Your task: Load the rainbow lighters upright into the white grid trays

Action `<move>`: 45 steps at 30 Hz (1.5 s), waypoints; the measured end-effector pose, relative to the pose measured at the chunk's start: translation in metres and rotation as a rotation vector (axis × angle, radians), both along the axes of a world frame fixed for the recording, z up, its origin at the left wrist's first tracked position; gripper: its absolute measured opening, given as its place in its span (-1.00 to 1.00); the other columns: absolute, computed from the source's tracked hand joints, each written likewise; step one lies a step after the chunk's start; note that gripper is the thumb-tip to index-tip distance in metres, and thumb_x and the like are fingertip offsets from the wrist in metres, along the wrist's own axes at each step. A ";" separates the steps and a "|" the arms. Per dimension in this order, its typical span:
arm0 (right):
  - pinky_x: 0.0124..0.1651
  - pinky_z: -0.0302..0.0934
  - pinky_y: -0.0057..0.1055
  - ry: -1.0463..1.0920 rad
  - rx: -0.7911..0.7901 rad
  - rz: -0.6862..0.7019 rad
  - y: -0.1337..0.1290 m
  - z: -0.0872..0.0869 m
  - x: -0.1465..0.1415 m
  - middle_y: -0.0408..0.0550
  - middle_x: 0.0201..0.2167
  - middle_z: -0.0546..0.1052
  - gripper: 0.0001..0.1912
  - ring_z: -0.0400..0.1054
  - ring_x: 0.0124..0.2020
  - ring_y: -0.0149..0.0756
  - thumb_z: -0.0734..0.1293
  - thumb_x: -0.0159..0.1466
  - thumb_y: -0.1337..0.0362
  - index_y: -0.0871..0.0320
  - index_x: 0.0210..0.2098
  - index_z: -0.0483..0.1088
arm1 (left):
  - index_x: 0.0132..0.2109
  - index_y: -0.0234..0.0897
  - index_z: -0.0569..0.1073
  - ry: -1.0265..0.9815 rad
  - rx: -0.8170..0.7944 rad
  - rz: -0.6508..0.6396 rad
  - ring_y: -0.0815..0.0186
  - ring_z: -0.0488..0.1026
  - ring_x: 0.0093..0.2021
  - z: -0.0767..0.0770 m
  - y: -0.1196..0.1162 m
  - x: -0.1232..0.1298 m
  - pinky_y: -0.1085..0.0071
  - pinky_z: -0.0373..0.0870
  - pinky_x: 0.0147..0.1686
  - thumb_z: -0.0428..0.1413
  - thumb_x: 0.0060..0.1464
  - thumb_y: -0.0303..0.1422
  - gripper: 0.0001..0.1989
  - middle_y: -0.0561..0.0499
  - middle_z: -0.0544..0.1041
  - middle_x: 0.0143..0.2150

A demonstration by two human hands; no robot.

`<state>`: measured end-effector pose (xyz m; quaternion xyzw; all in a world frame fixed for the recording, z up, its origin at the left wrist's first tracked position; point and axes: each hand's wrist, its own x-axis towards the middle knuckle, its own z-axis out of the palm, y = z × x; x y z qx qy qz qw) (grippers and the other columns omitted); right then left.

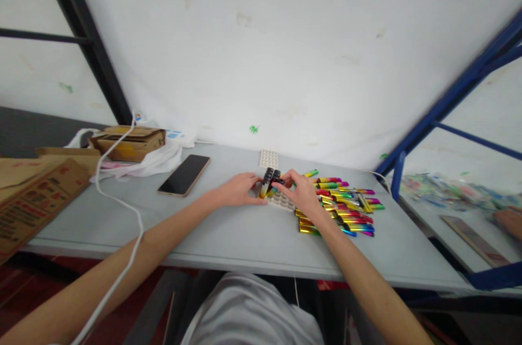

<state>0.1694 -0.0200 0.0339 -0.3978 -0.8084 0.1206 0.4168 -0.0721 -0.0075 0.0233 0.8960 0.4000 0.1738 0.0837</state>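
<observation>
Near the middle of the table stands a bunch of shiny tubes with black ends (pixel 269 177), upright or slightly tilted, over a white holder with holes (pixel 280 201). Fingers of my left hand (pixel 240 189) close against the bunch's left side. From the right, my right hand (pixel 300 193) pinches one black-ended tube (pixel 278 182) close to the others. My fingers partly hide the bunch and the holder. Beside my right hand lies a pile of shiny multicoloured tubes (pixel 346 214), their exact kind too small to tell.
A second white holder (pixel 268 158) lies near the wall. A phone (pixel 185 175) rests left of my hands. Further left are a small cardboard box (pixel 134 144), plastic bags and a larger carton (pixel 44 198). A white cable (pixel 122 198) hangs across the left. Another person's hand (pixel 509 223) shows at far right.
</observation>
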 end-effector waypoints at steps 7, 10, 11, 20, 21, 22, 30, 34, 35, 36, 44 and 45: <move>-0.39 0.26 -0.40 -0.038 0.001 0.100 0.001 -0.002 0.000 -0.12 -0.51 0.55 -0.58 0.36 -0.52 -0.32 0.42 0.27 -0.14 0.13 -0.29 0.53 | 0.02 -0.34 0.52 -0.002 0.004 -0.011 0.03 0.51 -0.13 -0.003 0.002 0.000 0.26 0.38 -0.12 0.22 0.09 0.13 -0.38 -0.17 0.59 -0.11; -0.39 0.23 -0.43 -0.060 -0.002 0.109 0.001 -0.002 -0.001 -0.10 -0.48 0.57 -0.57 0.36 -0.52 -0.33 0.41 0.28 -0.13 0.14 -0.28 0.55 | 0.00 -0.32 0.53 -0.012 0.006 -0.006 0.04 0.52 -0.14 -0.003 0.002 0.000 0.27 0.39 -0.13 0.22 0.08 0.13 -0.40 -0.16 0.59 -0.13; -0.39 0.21 -0.43 -0.079 -0.007 0.105 0.001 -0.002 -0.001 -0.10 -0.47 0.58 -0.57 0.37 -0.51 -0.34 0.41 0.28 -0.13 0.15 -0.27 0.56 | -0.01 -0.32 0.53 -0.012 0.005 -0.007 0.04 0.52 -0.15 -0.002 0.002 0.000 0.28 0.39 -0.14 0.22 0.08 0.13 -0.41 -0.15 0.59 -0.14; -0.44 0.01 -0.43 -0.237 -0.053 -0.035 0.002 0.001 -0.004 -0.13 -0.56 0.54 -0.48 0.29 -0.57 -0.37 0.35 0.32 -0.19 0.13 -0.47 0.49 | -0.07 -0.31 0.53 0.011 -0.014 0.012 0.05 0.52 -0.17 0.002 -0.001 0.001 0.29 0.39 -0.18 0.22 0.08 0.12 -0.44 -0.14 0.58 -0.15; -0.44 0.01 -0.43 -0.236 -0.056 -0.013 0.001 0.003 -0.003 -0.13 -0.56 0.54 -0.48 0.28 -0.57 -0.37 0.34 0.32 -0.19 0.12 -0.47 0.49 | -0.07 -0.31 0.52 0.015 -0.016 0.014 0.05 0.52 -0.16 0.003 -0.001 0.001 0.29 0.39 -0.18 0.22 0.08 0.12 -0.44 -0.14 0.58 -0.15; -0.44 0.02 -0.42 -0.234 -0.057 0.005 0.001 0.006 -0.002 -0.13 -0.56 0.55 -0.48 0.28 -0.57 -0.37 0.33 0.33 -0.19 0.12 -0.46 0.50 | -0.07 -0.31 0.52 0.018 -0.018 0.016 0.05 0.52 -0.16 0.003 -0.001 0.001 0.29 0.39 -0.17 0.22 0.07 0.12 -0.44 -0.14 0.58 -0.15; -0.31 0.25 -0.36 -0.220 -0.126 -0.076 -0.007 0.050 0.073 -0.06 -0.39 0.64 -0.61 0.45 -0.41 -0.24 0.31 0.38 -0.04 0.13 -0.29 0.59 | -0.04 -0.30 0.52 0.015 -0.013 0.007 0.07 0.52 -0.16 0.005 -0.002 0.001 0.31 0.39 -0.16 0.22 0.09 0.11 -0.45 -0.12 0.58 -0.14; -0.08 0.33 -0.23 -0.361 -0.184 -0.040 -0.020 0.050 0.123 0.00 -0.19 0.66 -0.71 0.52 -0.19 -0.12 0.35 0.36 0.03 0.08 -0.21 0.61 | -0.03 -0.30 0.52 0.013 -0.014 0.004 0.09 0.52 -0.18 0.004 -0.001 0.001 0.32 0.38 -0.18 0.21 0.10 0.12 -0.43 -0.12 0.58 -0.14; -0.08 0.34 -0.21 -0.376 -0.199 -0.041 -0.024 0.047 0.133 0.01 -0.19 0.66 -0.72 0.52 -0.18 -0.11 0.36 0.35 0.04 0.08 -0.20 0.61 | -0.02 -0.30 0.52 0.012 -0.013 -0.001 0.10 0.52 -0.19 0.004 -0.001 0.001 0.32 0.37 -0.18 0.20 0.10 0.12 -0.43 -0.12 0.58 -0.14; -0.07 0.34 -0.19 -0.385 -0.208 -0.041 -0.028 0.043 0.140 0.01 -0.20 0.65 -0.73 0.52 -0.18 -0.10 0.36 0.34 0.04 0.08 -0.21 0.61 | -0.01 -0.31 0.52 0.012 -0.011 -0.006 0.10 0.51 -0.19 0.004 -0.001 0.001 0.32 0.37 -0.19 0.20 0.11 0.12 -0.42 -0.12 0.57 -0.14; 0.06 0.37 -0.12 -0.369 -0.218 -0.087 -0.067 0.022 0.157 0.04 -0.08 0.61 -0.77 0.49 -0.02 -0.04 0.38 0.33 0.07 0.01 -0.15 0.61 | -0.03 -0.30 0.52 0.010 -0.015 0.002 0.08 0.51 -0.17 0.001 0.001 0.000 0.31 0.37 -0.18 0.20 0.09 0.14 -0.42 -0.14 0.57 -0.13; 0.08 0.37 -0.11 -0.371 -0.220 -0.094 -0.072 0.021 0.158 0.04 -0.06 0.60 -0.78 0.48 0.01 -0.03 0.38 0.32 0.08 -0.01 -0.13 0.60 | -0.03 -0.30 0.52 0.009 -0.016 0.000 0.08 0.51 -0.17 0.001 0.001 0.000 0.30 0.38 -0.17 0.20 0.09 0.14 -0.42 -0.14 0.57 -0.13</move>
